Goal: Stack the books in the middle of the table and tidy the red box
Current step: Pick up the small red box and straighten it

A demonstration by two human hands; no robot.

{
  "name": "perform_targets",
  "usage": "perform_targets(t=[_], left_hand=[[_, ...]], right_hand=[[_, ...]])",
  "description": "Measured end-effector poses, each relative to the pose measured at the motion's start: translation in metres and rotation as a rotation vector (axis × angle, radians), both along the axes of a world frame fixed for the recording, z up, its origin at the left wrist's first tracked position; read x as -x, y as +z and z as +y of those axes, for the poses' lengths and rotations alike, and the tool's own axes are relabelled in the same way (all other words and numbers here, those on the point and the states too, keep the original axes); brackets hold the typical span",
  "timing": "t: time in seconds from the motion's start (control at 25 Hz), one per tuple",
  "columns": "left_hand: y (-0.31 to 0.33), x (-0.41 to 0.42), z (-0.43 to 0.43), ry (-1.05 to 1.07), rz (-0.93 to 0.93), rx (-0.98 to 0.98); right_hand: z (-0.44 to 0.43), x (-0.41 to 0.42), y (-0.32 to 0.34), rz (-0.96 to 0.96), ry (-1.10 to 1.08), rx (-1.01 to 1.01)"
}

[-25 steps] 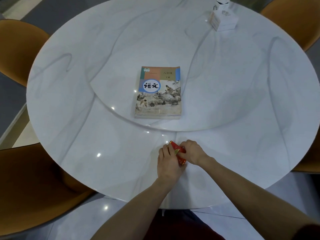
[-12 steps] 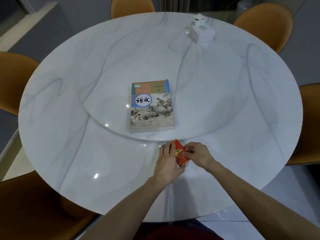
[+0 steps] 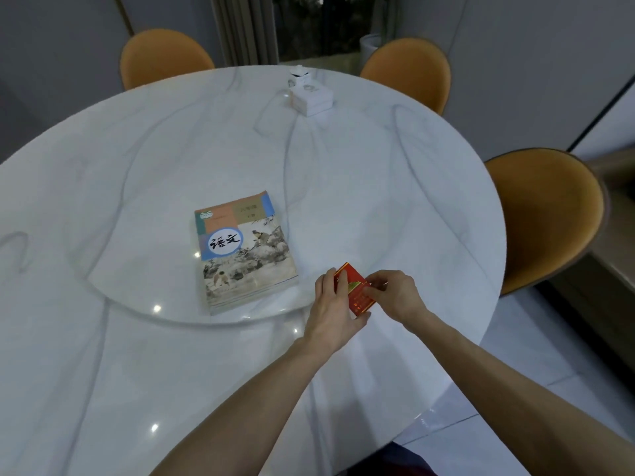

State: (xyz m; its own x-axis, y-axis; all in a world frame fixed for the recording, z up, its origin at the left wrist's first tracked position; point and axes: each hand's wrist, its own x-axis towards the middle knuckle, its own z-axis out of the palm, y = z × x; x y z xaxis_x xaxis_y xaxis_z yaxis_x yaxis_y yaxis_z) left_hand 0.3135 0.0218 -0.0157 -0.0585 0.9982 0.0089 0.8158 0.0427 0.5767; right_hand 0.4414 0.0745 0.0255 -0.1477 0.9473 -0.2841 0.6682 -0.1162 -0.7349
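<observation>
Beside books [image 3: 244, 252], both hands gripping red box [image 3: 355, 291]

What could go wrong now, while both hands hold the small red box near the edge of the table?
1. The red box is held above the table between the left hand and the right hand; if the grip slips, it may fall and perhaps slide off the near edge.
2. The stack of books lies close beside the left hand; a careless move might push it out of line.
</observation>
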Motion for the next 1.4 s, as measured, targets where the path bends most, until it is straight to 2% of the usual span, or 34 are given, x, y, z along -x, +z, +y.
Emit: perform_targets(t=[0.4, 0.64, 0.88, 1.4], left_hand=[[0.016, -0.064, 0.091, -0.152, 0.08, -0.026], [0.009, -0.117, 0.172, -0.174, 0.166, 0.043], [-0.007, -0.155, 0.25, -0.188, 0.23, 0.122], [-0.032, -0.172, 0.342, -0.294, 0.297, 0.279]], right_hand=[[0.068, -0.07, 0.007, 0.002, -0.135, -0.056], [0.142, -0.119, -0.01, 0.014, -0.173, -0.054], [0.214, -0.154, -0.033, -0.057, -0.142, -0.051], [0.295, -0.169, -0.08, -0.025, -0.175, 0.028]])
